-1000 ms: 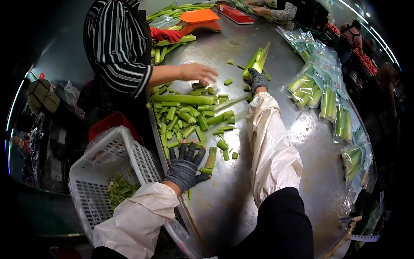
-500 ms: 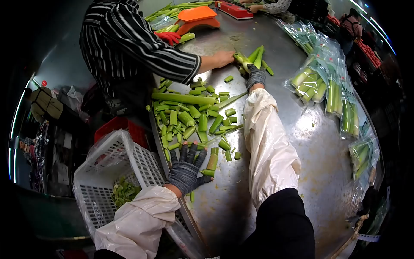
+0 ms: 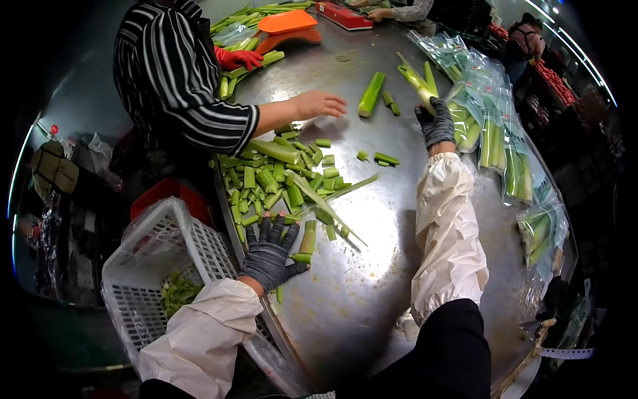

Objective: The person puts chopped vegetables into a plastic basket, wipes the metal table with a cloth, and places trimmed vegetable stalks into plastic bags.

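My left hand, in a grey fingertip-less glove, lies with fingers spread at the table's left edge. Its fingertips touch the near side of a pile of chopped green stalk pieces. A short thick stalk piece lies just right of it. My right hand, gloved alike, is closed around the pale end of a green leafy stalk, beside the bagged stalks. One loose thick stalk lies left of that hand, with small cut pieces beside it.
A co-worker's bare hand reaches over the metal table; their other hand wears a red glove. A white plastic basket with green trimmings stands at left. An orange scale and red device sit at the back.
My right hand has moved right with the stalk, towards the bags. The co-worker's bare hand has drawn back left, and a thick stalk now lies alone. My left hand stays on the table.
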`<state>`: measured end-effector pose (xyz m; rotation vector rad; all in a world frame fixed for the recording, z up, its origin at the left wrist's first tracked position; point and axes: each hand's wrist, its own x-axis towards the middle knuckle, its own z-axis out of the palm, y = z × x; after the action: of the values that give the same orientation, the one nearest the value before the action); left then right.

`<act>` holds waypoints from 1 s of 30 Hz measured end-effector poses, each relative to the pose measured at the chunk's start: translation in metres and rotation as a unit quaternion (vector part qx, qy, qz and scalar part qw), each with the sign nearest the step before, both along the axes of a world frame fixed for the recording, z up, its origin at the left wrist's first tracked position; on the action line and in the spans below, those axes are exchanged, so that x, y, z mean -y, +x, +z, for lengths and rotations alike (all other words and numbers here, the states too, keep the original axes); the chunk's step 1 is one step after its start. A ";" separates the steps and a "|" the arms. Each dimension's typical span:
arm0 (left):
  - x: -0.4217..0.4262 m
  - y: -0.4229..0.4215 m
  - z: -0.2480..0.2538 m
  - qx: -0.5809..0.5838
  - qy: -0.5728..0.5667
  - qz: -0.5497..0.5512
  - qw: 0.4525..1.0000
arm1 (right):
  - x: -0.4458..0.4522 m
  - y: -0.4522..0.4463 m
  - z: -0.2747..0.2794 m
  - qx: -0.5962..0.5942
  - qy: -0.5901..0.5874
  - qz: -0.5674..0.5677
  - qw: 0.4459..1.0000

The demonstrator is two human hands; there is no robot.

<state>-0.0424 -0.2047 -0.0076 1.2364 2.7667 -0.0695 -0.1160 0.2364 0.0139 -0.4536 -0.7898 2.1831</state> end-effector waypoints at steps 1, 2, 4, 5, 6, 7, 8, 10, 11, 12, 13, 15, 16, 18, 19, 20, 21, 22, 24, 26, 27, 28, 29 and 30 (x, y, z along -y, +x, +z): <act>0.000 0.000 -0.001 -0.003 0.000 0.000 1.000 | 0.004 -0.006 -0.002 0.011 0.001 -0.009 1.000; 0.000 0.000 -0.002 -0.005 0.001 -0.001 1.000 | 0.008 -0.012 -0.005 0.007 -0.011 -0.003 1.000; 0.001 0.000 -0.002 -0.006 -0.001 0.001 1.000 | 0.022 -0.023 -0.007 0.008 0.016 -0.017 1.000; 0.001 -0.001 -0.001 -0.008 -0.004 0.001 1.000 | 0.028 -0.029 -0.007 0.002 0.011 -0.027 1.000; 0.000 0.000 -0.001 -0.012 -0.003 0.002 1.000 | 0.033 -0.035 -0.008 0.001 0.007 -0.027 1.000; 0.000 0.000 -0.001 -0.016 -0.001 0.003 1.000 | 0.037 -0.041 -0.009 0.000 -0.012 -0.061 0.998; 0.000 0.000 0.000 -0.016 -0.003 0.004 1.000 | 0.043 -0.044 -0.008 -0.001 -0.031 -0.094 0.995; 0.000 0.000 0.000 -0.006 -0.010 0.006 1.000 | 0.051 -0.045 -0.006 -0.007 -0.025 -0.082 0.996; -0.001 0.000 0.001 -0.005 -0.011 0.006 1.000 | 0.051 -0.049 -0.007 0.005 -0.016 -0.074 0.997; -0.001 0.000 0.002 -0.005 -0.012 0.007 1.000 | 0.053 -0.053 -0.009 0.017 -0.007 -0.066 0.998; -0.002 0.000 0.002 -0.005 -0.014 0.008 1.000 | 0.057 -0.056 -0.010 0.013 0.003 -0.063 0.998; -0.002 0.000 0.001 -0.009 -0.015 0.006 1.000 | 0.065 -0.066 -0.014 0.029 0.036 -0.057 0.997; -0.002 0.000 0.001 -0.013 -0.017 0.005 1.000 | 0.068 -0.074 -0.017 0.031 0.066 -0.058 0.996; -0.001 0.000 -0.002 -0.014 -0.016 0.002 1.000 | 0.078 -0.087 -0.018 -0.002 0.072 -0.072 0.995; 0.000 -0.001 -0.003 -0.013 -0.012 -0.001 1.000 | 0.085 -0.090 -0.017 0.020 0.026 -0.066 0.997; 0.000 -0.002 -0.003 -0.015 -0.015 0.000 1.000 | 0.089 -0.092 -0.016 0.042 -0.020 -0.059 0.997; 0.000 -0.002 -0.004 -0.018 -0.008 -0.005 1.000 | 0.092 -0.095 -0.019 0.043 0.003 -0.065 0.997; 0.001 -0.001 -0.004 -0.020 -0.001 -0.010 1.000 | 0.093 -0.096 -0.022 0.042 0.000 -0.064 0.997; 0.002 -0.002 -0.003 -0.020 0.000 -0.010 1.000 | 0.091 -0.096 -0.028 0.093 0.062 -0.085 0.990; 0.001 -0.002 -0.004 -0.016 0.004 -0.010 1.000 | 0.090 -0.094 -0.034 0.091 0.056 -0.109 0.988; 0.000 -0.001 -0.005 -0.013 0.005 -0.012 1.000 | 0.089 -0.091 -0.037 0.086 0.050 -0.135 0.986; 0.000 -0.002 -0.005 -0.009 0.002 -0.009 1.000 | 0.090 -0.088 -0.036 0.080 0.044 -0.160 0.983; 0.000 -0.002 -0.004 -0.005 -0.002 -0.005 1.000 | 0.093 -0.083 -0.036 0.032 -0.001 -0.165 0.986; 0.000 -0.002 -0.004 -0.005 -0.001 -0.006 1.000 | 0.095 -0.076 -0.036 -0.019 -0.031 -0.137 0.990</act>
<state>-0.0443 -0.2051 -0.0115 1.2567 2.7673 -0.0794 -0.1920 0.1410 -0.0225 -0.5189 -0.6007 1.9574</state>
